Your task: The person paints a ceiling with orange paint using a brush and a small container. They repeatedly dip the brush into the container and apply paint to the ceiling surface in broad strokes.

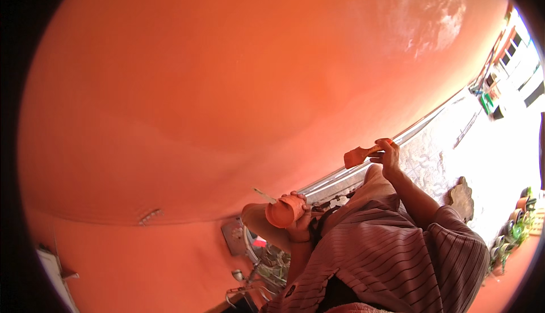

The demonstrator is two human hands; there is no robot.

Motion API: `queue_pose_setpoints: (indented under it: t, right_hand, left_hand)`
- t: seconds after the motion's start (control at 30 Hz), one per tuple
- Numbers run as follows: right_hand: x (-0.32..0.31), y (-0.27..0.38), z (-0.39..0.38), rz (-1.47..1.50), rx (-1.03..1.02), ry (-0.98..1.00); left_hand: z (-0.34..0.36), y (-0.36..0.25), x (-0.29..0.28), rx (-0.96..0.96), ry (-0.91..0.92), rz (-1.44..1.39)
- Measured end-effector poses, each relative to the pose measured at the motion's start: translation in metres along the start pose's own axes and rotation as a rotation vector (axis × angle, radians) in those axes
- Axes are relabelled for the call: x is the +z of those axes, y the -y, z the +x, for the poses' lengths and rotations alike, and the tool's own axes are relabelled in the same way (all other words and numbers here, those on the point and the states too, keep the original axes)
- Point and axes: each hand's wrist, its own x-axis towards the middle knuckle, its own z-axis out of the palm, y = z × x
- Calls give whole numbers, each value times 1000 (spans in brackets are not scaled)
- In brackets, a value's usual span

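Note:
My right hand (388, 157) is closed round the handle of a paintbrush (356, 157), whose wide bristles are coated orange and point left toward the wall. Lower and to the left, my left hand (301, 225) grips a small orange-smeared paint pot (282, 213), tilted so that its round mouth shows. A thin pale stick (264, 195) rises out of the pot. The orange wall (227, 86) fills most of the view, with a paler, whitish patch (434, 20) at its upper right. Brush and wall appear apart.
Potted plants (514, 230) line the right side, beyond a brown slab (461, 199) on the pale patterned floor (423, 162). A bicycle (250, 279) stands at lower left beside my left arm. A green object (486, 103) lies at the far right.

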Motion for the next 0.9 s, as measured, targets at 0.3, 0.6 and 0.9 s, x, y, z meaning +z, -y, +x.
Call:
queue_pose_setpoints:
  t: [0.3, 0.6, 0.9]
  right_hand:
    - [-62, -16, 15, 708, 247, -1]
    - [38, 133, 14, 5, -374, 162]
    - [159, 291, 60, -738, -1186, -219]
  left_hand:
    - [3, -4, -1, -64, 25, -47]
    - [5, -9, 3, -53, 35, 24]
    - [7, -10, -5, -31, 48, -2]
